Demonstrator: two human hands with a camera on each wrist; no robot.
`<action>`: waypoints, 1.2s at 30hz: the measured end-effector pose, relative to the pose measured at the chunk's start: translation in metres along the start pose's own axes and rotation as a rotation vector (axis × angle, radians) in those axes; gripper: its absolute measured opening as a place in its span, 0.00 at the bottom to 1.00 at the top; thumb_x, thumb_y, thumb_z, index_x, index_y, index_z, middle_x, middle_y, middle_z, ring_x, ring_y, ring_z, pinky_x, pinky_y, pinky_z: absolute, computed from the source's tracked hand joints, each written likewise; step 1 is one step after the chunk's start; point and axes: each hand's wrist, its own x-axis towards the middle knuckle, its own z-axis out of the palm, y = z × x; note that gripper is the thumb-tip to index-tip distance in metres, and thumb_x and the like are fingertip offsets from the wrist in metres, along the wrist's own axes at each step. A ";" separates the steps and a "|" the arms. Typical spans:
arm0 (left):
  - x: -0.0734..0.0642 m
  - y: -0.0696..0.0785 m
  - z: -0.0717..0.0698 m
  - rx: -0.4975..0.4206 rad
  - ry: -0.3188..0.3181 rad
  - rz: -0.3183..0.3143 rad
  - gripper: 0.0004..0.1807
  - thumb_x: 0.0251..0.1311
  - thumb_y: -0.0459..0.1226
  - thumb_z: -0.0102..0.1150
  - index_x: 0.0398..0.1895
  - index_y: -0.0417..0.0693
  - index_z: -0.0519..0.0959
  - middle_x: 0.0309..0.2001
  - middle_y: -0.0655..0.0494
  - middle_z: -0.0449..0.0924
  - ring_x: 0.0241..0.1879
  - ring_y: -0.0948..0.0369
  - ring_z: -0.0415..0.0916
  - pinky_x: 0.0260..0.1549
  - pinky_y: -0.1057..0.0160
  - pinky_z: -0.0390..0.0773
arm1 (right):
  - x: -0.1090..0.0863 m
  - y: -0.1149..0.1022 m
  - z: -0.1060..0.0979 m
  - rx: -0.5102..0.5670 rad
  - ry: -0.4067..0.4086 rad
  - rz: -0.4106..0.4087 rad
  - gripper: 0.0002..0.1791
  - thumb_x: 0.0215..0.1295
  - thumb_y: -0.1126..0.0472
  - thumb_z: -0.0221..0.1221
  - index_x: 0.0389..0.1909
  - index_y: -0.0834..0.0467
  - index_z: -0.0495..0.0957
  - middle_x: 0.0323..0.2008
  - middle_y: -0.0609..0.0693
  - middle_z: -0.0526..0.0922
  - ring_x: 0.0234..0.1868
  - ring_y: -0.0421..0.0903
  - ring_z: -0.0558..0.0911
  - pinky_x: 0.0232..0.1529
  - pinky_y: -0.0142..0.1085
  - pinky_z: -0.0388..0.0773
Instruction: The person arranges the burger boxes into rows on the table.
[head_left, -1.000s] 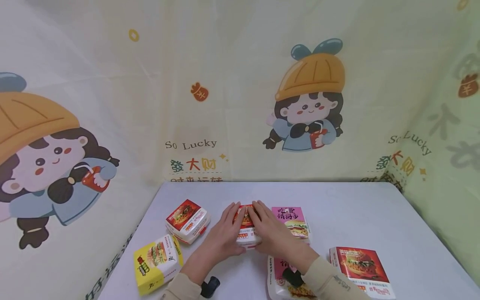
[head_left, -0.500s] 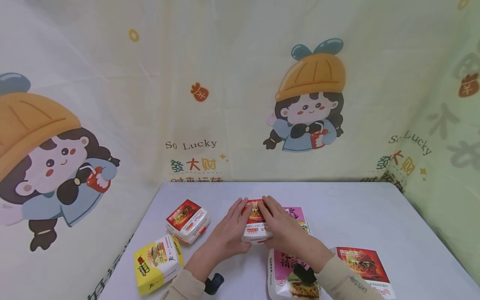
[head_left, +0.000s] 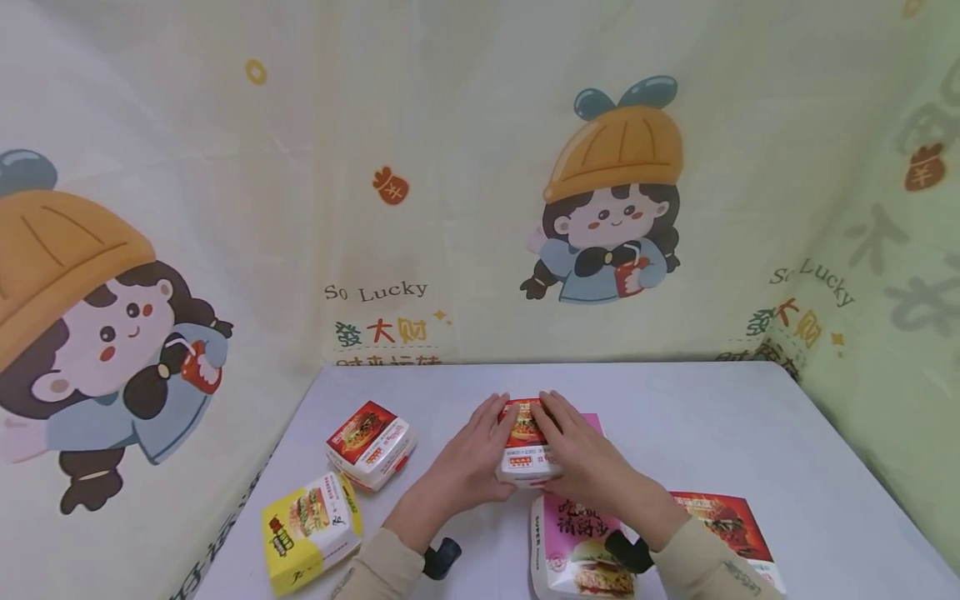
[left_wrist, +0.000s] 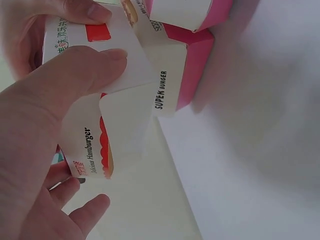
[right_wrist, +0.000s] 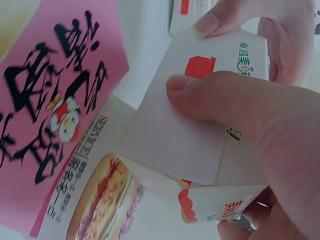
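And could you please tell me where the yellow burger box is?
In the head view, the yellow burger box sits near the table's left edge, left of the left hand and just nearer the camera than a red-topped box.

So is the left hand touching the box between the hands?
Touching: the left wrist view shows the left hand with its thumb against the white side of the box.

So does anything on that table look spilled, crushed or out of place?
Nothing looks spilled or crushed. At the left of the table, the yellow box and nearby red-topped box sit askew, turned against its edges. The held box, between left hand and right hand, shows no plain damage.
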 end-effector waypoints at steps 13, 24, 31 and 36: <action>0.019 0.011 0.001 0.033 0.033 0.018 0.58 0.46 0.56 0.75 0.77 0.47 0.54 0.77 0.49 0.52 0.76 0.54 0.52 0.67 0.61 0.71 | -0.009 0.014 -0.005 -0.039 0.056 0.017 0.63 0.42 0.45 0.78 0.76 0.61 0.55 0.77 0.60 0.52 0.78 0.61 0.52 0.69 0.53 0.69; 0.034 0.022 0.000 0.000 0.029 0.053 0.59 0.48 0.58 0.73 0.78 0.46 0.53 0.77 0.49 0.52 0.76 0.55 0.52 0.69 0.62 0.68 | -0.017 0.021 -0.013 -0.065 0.107 -0.001 0.58 0.44 0.51 0.78 0.74 0.63 0.58 0.75 0.61 0.57 0.75 0.62 0.58 0.73 0.58 0.61; 0.045 0.032 -0.002 0.017 0.030 0.052 0.59 0.47 0.58 0.74 0.78 0.47 0.53 0.77 0.51 0.52 0.76 0.57 0.52 0.68 0.64 0.69 | -0.024 0.032 -0.018 -0.087 0.161 -0.028 0.57 0.43 0.53 0.79 0.73 0.63 0.60 0.74 0.61 0.59 0.73 0.61 0.61 0.71 0.59 0.64; 0.053 0.039 -0.001 0.039 0.034 0.071 0.59 0.47 0.58 0.73 0.78 0.47 0.53 0.77 0.52 0.53 0.75 0.57 0.52 0.67 0.65 0.70 | -0.029 0.040 -0.022 -0.100 0.169 -0.035 0.56 0.44 0.57 0.78 0.73 0.63 0.60 0.74 0.61 0.59 0.73 0.61 0.60 0.71 0.58 0.63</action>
